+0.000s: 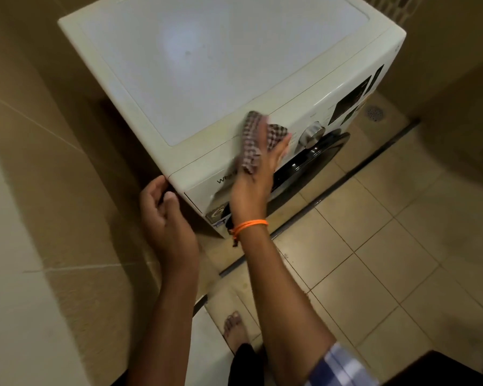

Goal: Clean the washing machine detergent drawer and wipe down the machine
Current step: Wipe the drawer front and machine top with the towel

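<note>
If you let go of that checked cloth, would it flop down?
Probably. The checked cloth drapes in soft folds over the right hand, so it looks floppy and light. Against the washing machine front it would likely slide off.

Washer top (pixel 221 68) bare & flat, free passage across whole lid. Front panel: knob (pixel 312 134) sticks out just right of the right hand (pixel 258 174) w/ cloth (pixel 253 140), dark door (pixel 313 160) bulges below it, so travel rightward along panel is blocked by knob; left hand (pixel 162 210) sits at the front-left corner in the tight gap btw machine side & tiled wall (pixel 39 162). Floor (pixel 388 260) to the right open, bare foot (pixel 233 327) near machine base.
</note>
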### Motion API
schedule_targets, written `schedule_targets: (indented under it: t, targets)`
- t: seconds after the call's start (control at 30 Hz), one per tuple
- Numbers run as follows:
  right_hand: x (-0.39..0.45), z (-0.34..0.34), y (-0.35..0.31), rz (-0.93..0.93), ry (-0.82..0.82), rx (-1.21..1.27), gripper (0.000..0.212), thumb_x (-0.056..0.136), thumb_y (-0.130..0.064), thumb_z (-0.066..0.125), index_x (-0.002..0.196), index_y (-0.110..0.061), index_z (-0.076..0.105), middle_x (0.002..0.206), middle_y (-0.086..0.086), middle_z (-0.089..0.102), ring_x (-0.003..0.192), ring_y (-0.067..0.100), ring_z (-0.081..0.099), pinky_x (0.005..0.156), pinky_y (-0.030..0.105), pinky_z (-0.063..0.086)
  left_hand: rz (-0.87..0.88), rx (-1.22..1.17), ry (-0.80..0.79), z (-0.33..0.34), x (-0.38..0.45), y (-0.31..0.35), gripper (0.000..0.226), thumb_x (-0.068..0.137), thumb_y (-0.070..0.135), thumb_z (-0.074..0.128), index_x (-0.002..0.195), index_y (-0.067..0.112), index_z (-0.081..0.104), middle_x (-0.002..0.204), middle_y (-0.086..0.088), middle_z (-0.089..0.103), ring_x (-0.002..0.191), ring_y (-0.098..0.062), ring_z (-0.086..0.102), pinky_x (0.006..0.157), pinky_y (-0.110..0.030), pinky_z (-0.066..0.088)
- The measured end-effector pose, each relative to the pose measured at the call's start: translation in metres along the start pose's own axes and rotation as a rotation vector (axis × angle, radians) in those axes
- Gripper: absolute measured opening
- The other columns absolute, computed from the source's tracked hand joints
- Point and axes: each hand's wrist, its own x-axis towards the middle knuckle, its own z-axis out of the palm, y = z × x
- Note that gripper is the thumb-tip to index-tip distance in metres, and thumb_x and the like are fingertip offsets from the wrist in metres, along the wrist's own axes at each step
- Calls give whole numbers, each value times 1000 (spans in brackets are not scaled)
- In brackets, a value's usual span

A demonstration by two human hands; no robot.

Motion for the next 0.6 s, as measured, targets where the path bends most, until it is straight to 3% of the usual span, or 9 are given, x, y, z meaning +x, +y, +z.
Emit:
schedule_targets:
  t: [0.07,0.13,0.2,0.3,0.4,0.43,0.5,0.53,0.6]
  targets:
    - [-18,20,9,-142,-32,-173,103,90,19,55,163,-46,21,171,-4,-27,159,24,-25,125,40,9,-53,-56,24,-5,3,-4,35,106,15,45,133,14,68,133,-7,72,123,-24,71,106,-48,56]
    - [-51,37,20,-232,-79,-291,87,96,4,60,166,-28,20,171,1,-30,157,28,-29,122,54,9,-88,-76,64,-12,0,-7,34,109,11,42,127,8,71,121,-9,75,111,-20,73,93,-36,61]
    - [-75,41,31,-320,-203,-377,76,102,-20,58,167,-25,18,171,5,-28,156,33,-29,113,68,2,-176,-142,118,-21,-7,-11,34,113,10,40,126,4,71,117,-9,74,104,-14,73,80,-21,60]
    - [-73,27,42,-411,-331,-496,85,99,-24,64,167,-27,13,171,2,-28,157,32,-29,113,70,7,-329,-154,108,-29,-18,-26,32,113,18,45,112,24,77,119,-9,78,108,-21,76,78,-31,62]
    - [-29,0,34,-289,-171,-354,94,96,-3,59,167,-29,2,170,0,-30,158,27,-27,114,64,14,-358,-109,-10,-17,-23,-29,29,111,14,48,108,26,74,113,-5,79,101,-24,74,76,-31,55]
    - [-6,-10,29,-219,-123,-243,93,97,2,53,166,-29,-1,169,-1,-32,157,27,-27,116,56,18,-352,-87,-58,-10,-25,-26,29,111,14,48,107,27,74,112,-2,80,100,-22,75,75,-31,54]
    - [40,-28,20,-119,-60,-109,90,98,13,45,166,-22,-4,168,3,-35,158,31,-23,118,24,32,-326,-48,-118,0,-28,-22,27,110,14,51,104,31,71,114,1,79,104,-20,76,82,-33,56]
    - [56,-34,14,-96,-43,-89,89,99,15,45,166,-17,-5,168,6,-35,158,33,-21,118,20,33,-311,-38,-123,5,-29,-20,25,110,14,52,104,32,69,115,1,78,106,-18,75,86,-35,58]
    - [70,-33,15,-84,-18,-61,90,101,9,51,165,-16,-8,168,8,-35,159,32,-19,126,37,17,-282,-5,-102,9,-29,-21,24,110,13,54,103,33,64,113,4,73,108,-16,73,92,-35,58]
